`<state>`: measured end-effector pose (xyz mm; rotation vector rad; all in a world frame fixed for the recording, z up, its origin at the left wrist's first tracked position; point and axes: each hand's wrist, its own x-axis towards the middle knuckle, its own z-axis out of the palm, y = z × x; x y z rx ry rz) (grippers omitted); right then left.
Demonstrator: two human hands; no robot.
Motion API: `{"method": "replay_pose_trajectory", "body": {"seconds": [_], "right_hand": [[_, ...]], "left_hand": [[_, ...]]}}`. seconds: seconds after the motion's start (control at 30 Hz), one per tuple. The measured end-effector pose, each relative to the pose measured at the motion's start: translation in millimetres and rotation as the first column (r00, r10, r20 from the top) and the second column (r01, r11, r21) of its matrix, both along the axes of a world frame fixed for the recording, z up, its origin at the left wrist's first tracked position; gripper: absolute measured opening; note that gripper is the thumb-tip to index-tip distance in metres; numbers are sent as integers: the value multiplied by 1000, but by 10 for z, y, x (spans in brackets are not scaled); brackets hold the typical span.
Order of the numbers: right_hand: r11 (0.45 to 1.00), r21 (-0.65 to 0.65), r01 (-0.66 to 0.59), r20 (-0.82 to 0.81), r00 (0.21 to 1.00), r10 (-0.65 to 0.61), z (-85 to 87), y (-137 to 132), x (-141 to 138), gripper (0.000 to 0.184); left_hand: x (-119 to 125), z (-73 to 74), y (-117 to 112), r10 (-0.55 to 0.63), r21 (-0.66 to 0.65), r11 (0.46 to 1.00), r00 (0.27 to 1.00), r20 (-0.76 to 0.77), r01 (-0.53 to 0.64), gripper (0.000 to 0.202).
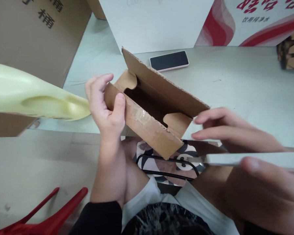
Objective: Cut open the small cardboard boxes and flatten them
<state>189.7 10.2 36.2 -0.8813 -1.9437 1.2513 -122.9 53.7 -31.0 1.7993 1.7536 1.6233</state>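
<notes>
My left hand [107, 107] is wrapped round the left end of a small brown cardboard box [152, 127], thumb on its near wall. The box is tilted above my lap, its top open and its lid flap standing up on the far side. Its inside is dark, and I see nothing in it. Strips of clear tape [143, 114] cling to the near wall. In my right hand [240, 132] is a slim white utility knife [254, 160] with its metal blade out, pointing left below the box. Two fingertips of that hand are near the box's right corner.
A smartphone [169, 61] lies on the pale green table [237, 78] beyond the box. White boxes [159, 26] stand behind it. A large carton [26, 39] and a pale yellow object [39, 94] are at left. Below left is a red chair [46, 212].
</notes>
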Motion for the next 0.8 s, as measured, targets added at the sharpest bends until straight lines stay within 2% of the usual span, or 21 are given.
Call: {"method": "replay_pose_trajectory", "body": {"seconds": [0.07,0.1,0.13,0.23,0.3,0.37,0.47,0.57,0.67,0.73,0.8], "right_hand": [[988,-15,151,-31,988,-151,-11,-3,-2,42],[987,6,159,-13,987,-159,-34,11,-10,43],[993,35,110,0,994,-110,-64,36,-24,43],[984,66,-168,7,986,168,-147,133,-81,42],[961,65,-269,12,963,268,-165,180,-124,40],[955,56,-290,15,957,290,-154,193,-158,37],[964,56,-260,-4,965,261,-128,171,-166,38],[986,6,-169,-80,982,169,-165,176,-100,43],[981,-176,-85,-238,970,41,-323,280,20,49],[950,-302,-76,-314,949,-24,-480,386,91,53],[907,-411,-87,-316,947,-53,-639,475,123,54]], "left_hand": [[5,8,-11,-1,145,989,999,-43,7,47],[9,15,-18,7,159,987,998,-56,2,43],[13,24,-26,23,132,991,998,-63,-14,41],[10,48,-44,76,54,996,993,-87,-71,33],[2,59,-47,32,66,998,988,-149,-22,21],[-4,67,-46,-68,91,992,971,-231,91,19],[-5,80,-46,-137,107,979,951,-277,172,26],[-15,94,-54,-104,49,991,958,-266,121,28],[-49,100,-65,-92,-18,996,957,-274,91,29],[-86,89,-66,-98,2,995,961,-260,102,29],[-136,60,-52,-95,44,993,967,-236,108,28]]}}
